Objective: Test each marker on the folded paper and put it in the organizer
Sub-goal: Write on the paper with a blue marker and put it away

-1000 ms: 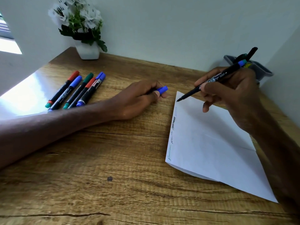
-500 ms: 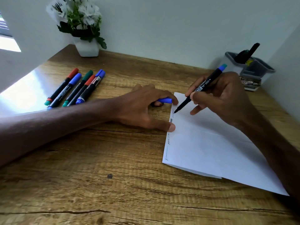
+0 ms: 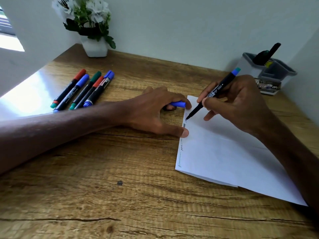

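My right hand point(image 3: 236, 104) grips a black marker point(image 3: 215, 91) with a blue end, its tip touching the left edge of the folded white paper point(image 3: 224, 152). Several scribbled test marks run down that edge. My left hand point(image 3: 155, 111) holds the blue cap point(image 3: 177, 104) in its fingers, and its thumb presses the paper's left edge. Several capped markers point(image 3: 82, 90) in red, blue and green lie side by side at the left of the desk. The grey organizer point(image 3: 276, 73) stands at the back right with a dark marker point(image 3: 265, 55) upright in it.
A white pot with white flowers point(image 3: 94, 47) stands at the back of the wooden desk point(image 3: 103, 187) against the wall. Walls close in the back and right sides. A small box with printing point(image 3: 268, 86) sits in front of the organizer.
My right hand came down from in front of the organizer and set the marker tip on the paper's left edge. My left hand slid right and put its thumb on the paper.
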The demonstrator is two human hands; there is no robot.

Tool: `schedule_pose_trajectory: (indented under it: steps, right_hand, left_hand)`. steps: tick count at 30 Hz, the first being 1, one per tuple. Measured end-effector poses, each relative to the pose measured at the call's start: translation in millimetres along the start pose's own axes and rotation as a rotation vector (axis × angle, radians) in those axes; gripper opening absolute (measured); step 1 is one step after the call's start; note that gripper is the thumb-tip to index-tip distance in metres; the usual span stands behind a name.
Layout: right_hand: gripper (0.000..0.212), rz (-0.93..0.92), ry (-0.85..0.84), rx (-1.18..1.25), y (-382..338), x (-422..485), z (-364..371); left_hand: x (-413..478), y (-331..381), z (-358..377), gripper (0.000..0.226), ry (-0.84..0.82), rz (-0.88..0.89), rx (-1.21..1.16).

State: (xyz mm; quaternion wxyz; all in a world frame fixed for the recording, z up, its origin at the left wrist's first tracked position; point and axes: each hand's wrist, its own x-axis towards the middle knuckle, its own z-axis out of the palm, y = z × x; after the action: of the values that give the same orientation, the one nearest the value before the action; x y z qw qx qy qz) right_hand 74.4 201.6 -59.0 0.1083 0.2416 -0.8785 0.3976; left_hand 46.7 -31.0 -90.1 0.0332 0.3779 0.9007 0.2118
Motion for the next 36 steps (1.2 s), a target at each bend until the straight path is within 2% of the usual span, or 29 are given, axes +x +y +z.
schedule_pose_trajectory:
  steps: [13,19,36]
  right_hand:
    - [0.012,0.020,0.043,-0.036,0.6,-0.3,0.0]
    - [0.018,0.014,0.061,-0.037,0.9,0.4,-0.6]
    - [0.021,0.016,0.006,-0.002,-2.3,0.4,-0.3]
  left_hand:
    - [-0.9,3.7,-1.5,0.080,0.000,-0.008,-0.004]
    - [-2.3,6.6,-3.8,0.080,-0.003,-0.025,-0.022]
    - [-1.8,6.9,-3.4,0.082,-0.011,-0.019,-0.007]
